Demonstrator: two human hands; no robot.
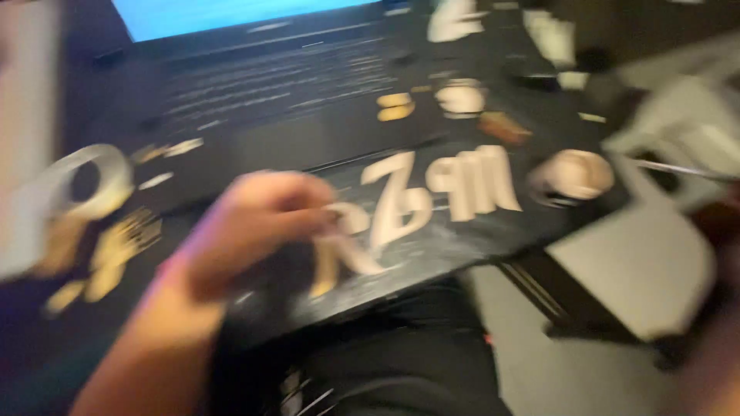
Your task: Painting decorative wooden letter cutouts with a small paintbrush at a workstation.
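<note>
My left hand [254, 227] pinches pale letter piece [343, 246] on black counter [432, 246] | more cut-out letters [439, 192] just right | laptop [262, 85] behind | view blurred.

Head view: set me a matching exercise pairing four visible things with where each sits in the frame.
Things:
1. laptop screen
2. left hand
3. tape roll
4. round tan disc

Places:
A. right part of the black board
B. top of the frame, lit blue
C. far left, near the edge
D. lower middle, fingers on a pale wooden letter piece

Pairs: 1-B, 2-D, 3-C, 4-A. Heavy motion blur hides finer detail.
</note>
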